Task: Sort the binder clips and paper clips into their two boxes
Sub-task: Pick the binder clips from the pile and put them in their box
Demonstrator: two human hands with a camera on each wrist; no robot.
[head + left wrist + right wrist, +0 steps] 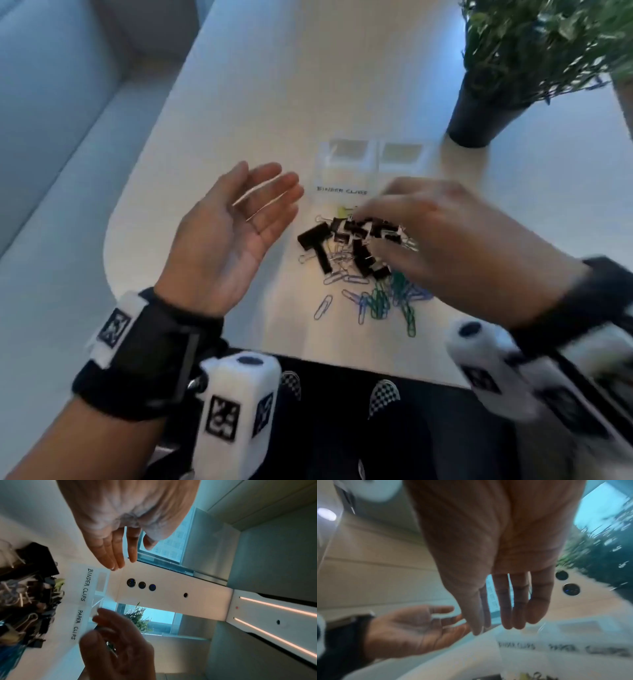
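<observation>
black binder clips (346,245) lie tangled with blue and green paper clips (383,301) in one heap on the white table (274,102), so we have the whole sort ahead of us. the black ones sit toward the far side of the heap, the coloured wire ones spread toward our near edge, and a few pale wire clips are threaded under the black ones. just beyond the heap stand the two clear boxes side by side, the left box (346,154) behind the paper label (85,584) that reads binder clips, the right box (404,154) behind the one that reads paper clips; both look unfilled. our right hand (442,236) hovers over the black end of the heap with fingers extended and only loosely spread, holding nothing that we can see, though it is blurred in the head view. our left hand (236,233) waits to the left of the heap, palm up and fingers wide, also holding nothing. to do this step well, we judge it best to pinch one binder clip by its black body, not by a wire handle, and lift it straight up so that any paper clip hooked on it can shake free before we carry it. the left palm could serve as a tray for a few at a time. we should drop each into the left box only. a potted plant (486,113) stands close to the right box, so we keep our right wrist low and clear of it.
</observation>
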